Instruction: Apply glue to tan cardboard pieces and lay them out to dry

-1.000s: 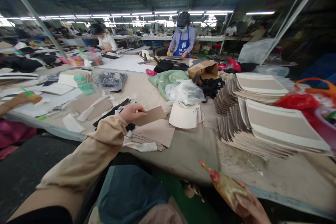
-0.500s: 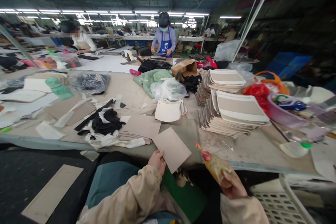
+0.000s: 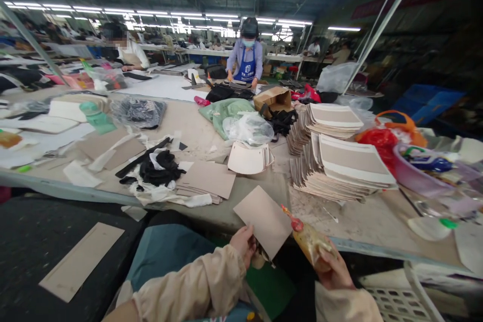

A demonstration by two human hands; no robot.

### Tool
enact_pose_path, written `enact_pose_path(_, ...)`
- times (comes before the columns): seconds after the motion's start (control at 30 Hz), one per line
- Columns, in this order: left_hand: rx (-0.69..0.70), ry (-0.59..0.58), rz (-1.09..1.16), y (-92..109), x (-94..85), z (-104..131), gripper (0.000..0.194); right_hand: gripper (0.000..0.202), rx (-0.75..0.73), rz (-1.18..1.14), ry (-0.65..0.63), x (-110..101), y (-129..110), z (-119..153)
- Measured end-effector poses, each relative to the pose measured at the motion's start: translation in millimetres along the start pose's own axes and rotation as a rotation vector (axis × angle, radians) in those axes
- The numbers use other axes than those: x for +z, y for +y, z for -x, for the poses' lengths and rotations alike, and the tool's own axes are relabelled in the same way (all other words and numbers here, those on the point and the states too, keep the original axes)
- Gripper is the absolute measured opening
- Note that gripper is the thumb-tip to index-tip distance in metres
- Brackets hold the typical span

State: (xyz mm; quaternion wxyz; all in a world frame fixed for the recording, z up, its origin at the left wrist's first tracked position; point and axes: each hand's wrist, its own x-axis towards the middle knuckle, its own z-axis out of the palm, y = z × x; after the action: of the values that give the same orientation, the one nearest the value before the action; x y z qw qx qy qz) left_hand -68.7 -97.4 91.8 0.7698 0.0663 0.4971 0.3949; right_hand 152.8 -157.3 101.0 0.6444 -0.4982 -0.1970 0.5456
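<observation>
My left hand (image 3: 244, 244) grips a tan cardboard piece (image 3: 267, 220) by its lower corner, held tilted over the near table edge. My right hand (image 3: 334, 271) is wrapped around a yellowish glue bottle (image 3: 311, 244) with a red nozzle that points up and left, almost touching the right edge of the cardboard piece. A low pile of similar tan pieces (image 3: 206, 181) lies on the table to the left, beside black scraps (image 3: 160, 168).
Two tall stacks of grey-and-white boards (image 3: 341, 163) rise on the right. White curved pieces (image 3: 249, 157), plastic bags and a cardboard box (image 3: 273, 99) lie mid-table. A person in a blue apron (image 3: 247, 58) works at the far end. A white crate (image 3: 396, 294) sits low right.
My left hand lifted a tan piece off the pile and drew it toward me; over the last half second piece and glue bottle came closer together. The camera view swung right.
</observation>
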Motion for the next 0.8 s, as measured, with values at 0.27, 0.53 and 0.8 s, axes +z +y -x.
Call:
enact_pose_path(0.27, -0.259, -0.141, -0.122, -10.2, 3.0, 3.6, 0.015, 0.049, -0.098, 0.197, 0.154, 25.7, 5.8, -1.7)
enact_pose_path(0.53, 1.057, -0.418, -1.453, 41.1, -45.3, 9.1, 0.022, 0.049, -0.470, 0.953, 0.161, 63.0, 8.6, 0.3)
enact_pose_path(0.8, 1.311, -0.412, -1.719, 69.7, -91.0, -20.7, 0.040, 0.036, -0.750, 1.273, -0.030, 98.6, 5.2, -17.4)
